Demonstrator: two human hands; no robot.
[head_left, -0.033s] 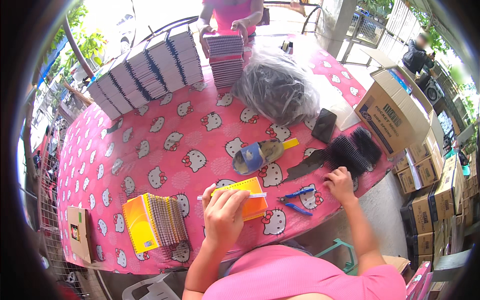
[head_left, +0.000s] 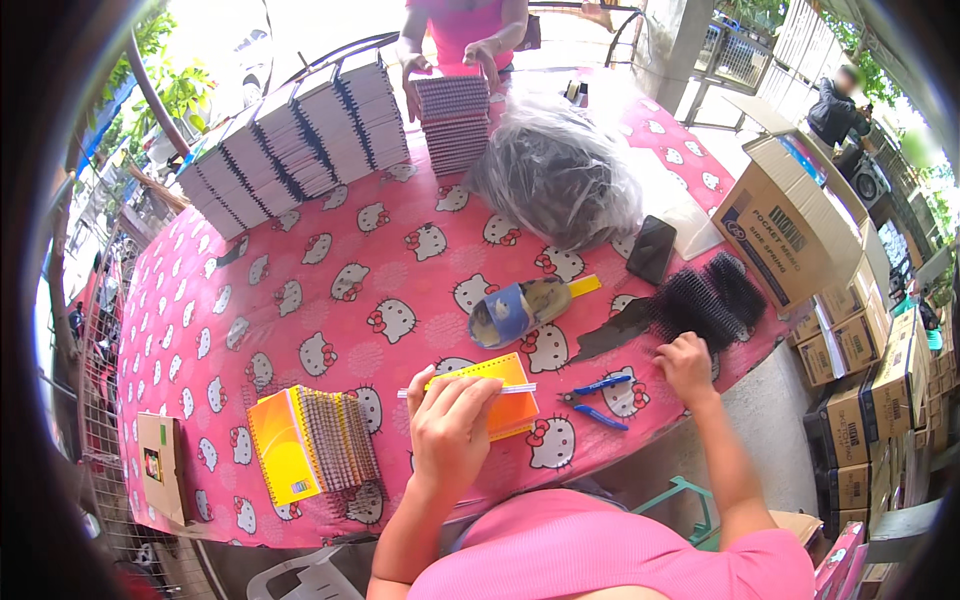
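My left hand [head_left: 450,415] is closed over a yellow and orange notebook [head_left: 515,375] at the near middle of the table. A thin white strip [head_left: 520,388] lies across the notebook under its fingers. My right hand [head_left: 688,368] has its fingers bent and drawn together at the near edge of a pile of black spiral binding coils [head_left: 695,308]; what its fingertips hold, if anything, is hidden. Blue-handled cutting pliers [head_left: 600,405] lie between my hands. Left of my left hand stands a row of yellow spiral notebooks [head_left: 335,440].
A printed pink cloth [head_left: 290,365] covers the table. Beyond the hands lie a blue slipper-like item [head_left: 515,312], a phone [head_left: 651,249] and a bulky plastic bag [head_left: 560,180]. Across, a person's hands [head_left: 482,58] touch a notebook stack [head_left: 455,125]. Cartons [head_left: 790,225] stand right; white book stacks [head_left: 300,140] far left.
My right hand's fingers have drawn closer together beside the black coils. My left hand stays on the notebook. The whole view has shifted very slightly.
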